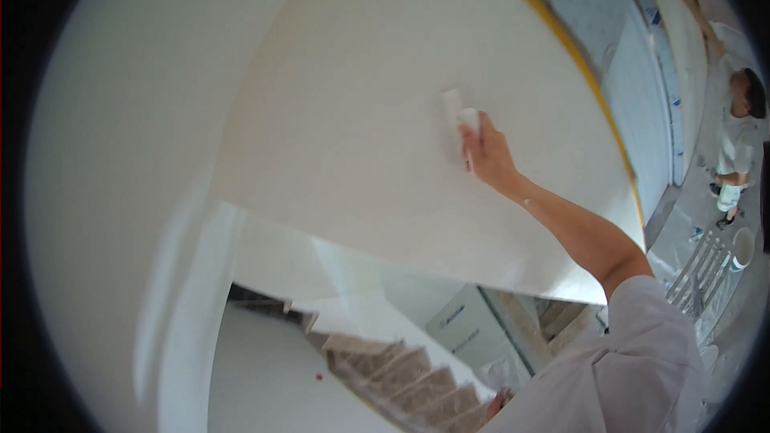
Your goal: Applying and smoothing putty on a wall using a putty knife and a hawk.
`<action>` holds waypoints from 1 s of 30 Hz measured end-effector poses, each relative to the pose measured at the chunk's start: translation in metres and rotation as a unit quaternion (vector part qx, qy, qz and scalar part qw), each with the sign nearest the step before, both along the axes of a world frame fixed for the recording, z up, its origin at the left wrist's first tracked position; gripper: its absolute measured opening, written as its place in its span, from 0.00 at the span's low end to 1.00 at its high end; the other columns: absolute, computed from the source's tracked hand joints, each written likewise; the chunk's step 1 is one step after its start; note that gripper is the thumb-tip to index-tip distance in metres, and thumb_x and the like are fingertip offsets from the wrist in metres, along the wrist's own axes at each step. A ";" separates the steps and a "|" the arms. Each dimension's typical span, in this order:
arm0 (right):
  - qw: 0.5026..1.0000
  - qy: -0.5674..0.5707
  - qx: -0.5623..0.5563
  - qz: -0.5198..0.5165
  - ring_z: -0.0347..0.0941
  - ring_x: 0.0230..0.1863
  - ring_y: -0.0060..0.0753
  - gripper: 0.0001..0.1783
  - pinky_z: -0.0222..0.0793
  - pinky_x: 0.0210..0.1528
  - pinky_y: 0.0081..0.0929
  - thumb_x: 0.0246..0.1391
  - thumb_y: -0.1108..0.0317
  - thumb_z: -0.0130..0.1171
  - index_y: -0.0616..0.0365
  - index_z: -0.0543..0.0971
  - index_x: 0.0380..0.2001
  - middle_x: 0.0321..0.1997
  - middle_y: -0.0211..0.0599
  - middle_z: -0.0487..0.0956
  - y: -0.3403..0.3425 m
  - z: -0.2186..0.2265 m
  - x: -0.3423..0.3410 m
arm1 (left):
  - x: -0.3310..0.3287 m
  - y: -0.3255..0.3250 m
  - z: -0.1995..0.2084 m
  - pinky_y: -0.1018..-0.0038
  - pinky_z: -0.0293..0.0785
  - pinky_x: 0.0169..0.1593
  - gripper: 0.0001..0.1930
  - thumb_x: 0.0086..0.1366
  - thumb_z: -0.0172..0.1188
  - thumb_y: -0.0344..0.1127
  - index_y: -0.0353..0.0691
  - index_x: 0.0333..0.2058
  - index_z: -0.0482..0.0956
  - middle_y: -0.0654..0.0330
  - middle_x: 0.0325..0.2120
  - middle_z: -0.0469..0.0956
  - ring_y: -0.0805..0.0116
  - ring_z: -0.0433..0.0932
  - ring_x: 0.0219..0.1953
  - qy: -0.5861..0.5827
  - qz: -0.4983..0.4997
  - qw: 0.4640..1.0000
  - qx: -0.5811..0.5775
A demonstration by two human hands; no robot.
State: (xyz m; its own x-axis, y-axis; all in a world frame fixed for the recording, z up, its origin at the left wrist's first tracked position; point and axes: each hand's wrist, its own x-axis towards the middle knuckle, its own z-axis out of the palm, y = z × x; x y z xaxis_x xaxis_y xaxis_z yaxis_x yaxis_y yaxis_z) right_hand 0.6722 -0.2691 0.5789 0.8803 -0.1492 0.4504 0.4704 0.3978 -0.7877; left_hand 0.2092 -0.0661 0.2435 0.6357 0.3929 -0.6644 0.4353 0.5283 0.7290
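Note:
My right hand (489, 152) is closed round a white hand tool (453, 116) with a flat rectangular face and a block-like grip. It lies against the smooth off-white painted surface (345, 128), and my right arm is stretched out toward it. The tool is slightly blurred, so its exact kind is unclear. Low in the view, a small part of my left hand (499, 403) shows beside my pale sleeve. Its fingers are mostly hidden, and whether anything is in them does not show.
A yellow strip (589, 72) edges the surface on the right. Below is a staircase (409, 373) beside a boxed-in panel (481, 329). At the far right stands a person (734, 128) with an arm raised, above a metal ladder (699, 273) and a white bucket (743, 248).

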 end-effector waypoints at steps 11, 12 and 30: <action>0.984 -0.043 -0.171 -0.018 0.73 0.27 0.61 0.32 0.68 0.32 0.52 0.63 0.51 0.47 0.66 0.59 0.58 0.32 0.59 0.77 0.015 0.003 0.004 | 0.187 -0.063 -0.015 0.79 0.72 0.37 0.15 0.68 0.53 0.43 0.35 0.42 0.75 0.61 0.30 0.76 0.72 0.74 0.31 -0.060 -0.142 0.988 -0.021; 0.971 -0.081 -0.224 0.027 0.75 0.30 0.62 0.33 0.69 0.34 0.51 0.63 0.50 0.47 0.66 0.59 0.59 0.32 0.60 0.77 0.014 -0.020 -0.020 | 0.187 -0.062 -0.014 0.79 0.72 0.37 0.15 0.68 0.53 0.43 0.35 0.42 0.75 0.61 0.30 0.76 0.72 0.74 0.31 -0.062 -0.137 0.988 -0.018; 0.986 0.052 -0.158 -0.005 0.74 0.31 0.61 0.23 0.69 0.34 0.52 0.64 0.52 0.47 0.63 0.65 0.48 0.27 0.55 0.77 -0.035 -0.052 0.022 | 0.060 -0.068 0.013 0.78 0.72 0.36 0.15 0.68 0.53 0.44 0.36 0.41 0.75 0.61 0.29 0.76 0.72 0.74 0.30 0.036 0.039 0.998 0.019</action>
